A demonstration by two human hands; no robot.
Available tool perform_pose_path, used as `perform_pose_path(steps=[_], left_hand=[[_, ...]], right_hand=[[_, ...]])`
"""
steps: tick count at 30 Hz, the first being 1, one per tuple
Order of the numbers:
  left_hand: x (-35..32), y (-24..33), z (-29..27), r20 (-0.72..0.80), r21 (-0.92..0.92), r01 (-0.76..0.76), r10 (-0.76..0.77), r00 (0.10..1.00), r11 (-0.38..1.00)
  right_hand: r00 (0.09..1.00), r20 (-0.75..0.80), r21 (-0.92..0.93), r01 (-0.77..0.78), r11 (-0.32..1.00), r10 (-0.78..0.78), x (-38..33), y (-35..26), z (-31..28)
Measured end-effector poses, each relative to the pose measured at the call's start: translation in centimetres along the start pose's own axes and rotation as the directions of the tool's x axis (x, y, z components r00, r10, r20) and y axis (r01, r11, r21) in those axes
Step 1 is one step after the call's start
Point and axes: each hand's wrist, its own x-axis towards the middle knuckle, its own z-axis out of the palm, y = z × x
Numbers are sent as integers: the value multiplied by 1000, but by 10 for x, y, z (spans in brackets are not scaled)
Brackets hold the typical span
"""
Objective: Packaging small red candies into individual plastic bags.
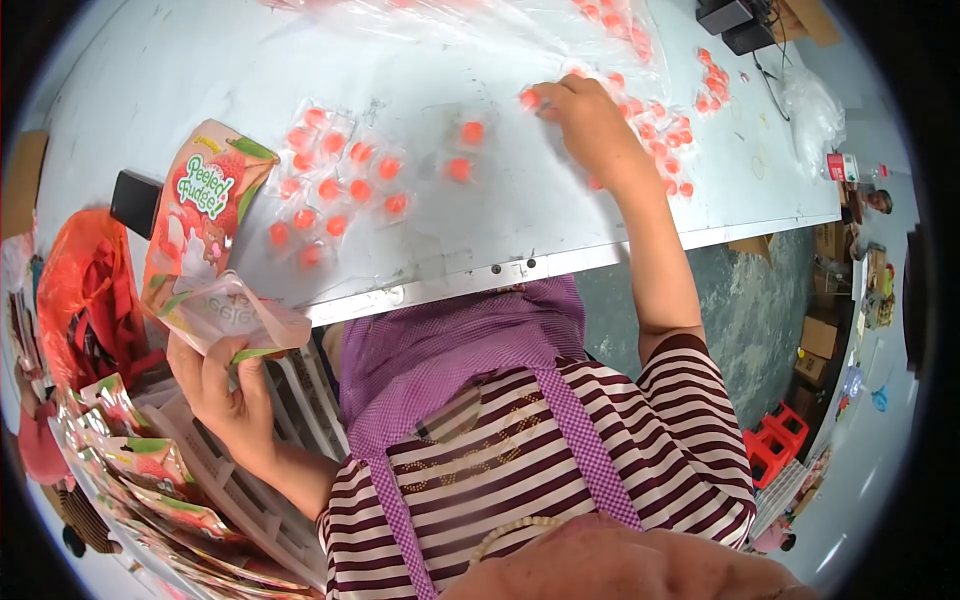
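My left hand [235, 405], at the table's near left edge, grips an open pink candy pouch [237, 316] by its rim, the mouth spread wide. What lies inside the pouch is hidden. Over the table, my right hand [595, 130] reaches to the far side, fingertips pinched at a small red candy [530, 98] in a clear wrapper. Beneath and beside that hand is a pile of similar wrapped candies [660, 135]. Two single candies [460, 168] lie between the hands, and a loose group of candies [335, 190] is nearer the left.
Another pink printed pouch [208, 190] lies flat by a black phone-like slab [136, 203]. Filled pouches [150, 465] stack in a crate at lower left, below an orange bag [90, 290]. Clear plastic sheeting [460, 20] with candies covers the table's [420, 265] far side. Red stools [775, 440] stand right.
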Motion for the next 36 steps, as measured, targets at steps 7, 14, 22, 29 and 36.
perform_pose_path(steps=[7, 14, 22, 29, 36], left_hand=[[-2, 5, -6, -9, 48, -6, 7, 1000, 999], [-4, -4, -10, 18, 41, 3, -4, 1000, 999], [6, 5, 0, 186, 80, -41, 25, 982, 996], [24, 10, 27, 216, 19, -45, 40, 976, 999], [41, 5, 62, 189, -114, -70, 91, 978, 991]], right_hand=[[993, 46, 595, 62, 801, -110, 9, -42, 4], [959, 61, 381, 235, 894, -278, 6, -58, 17], [822, 0, 144, 563, 814, -569, 18, -110, 53], [769, -65, 148, 637, 756, -636, 27, -121, 65], [765, -223, 177, 641, 747, -604, 25, -112, 69]])
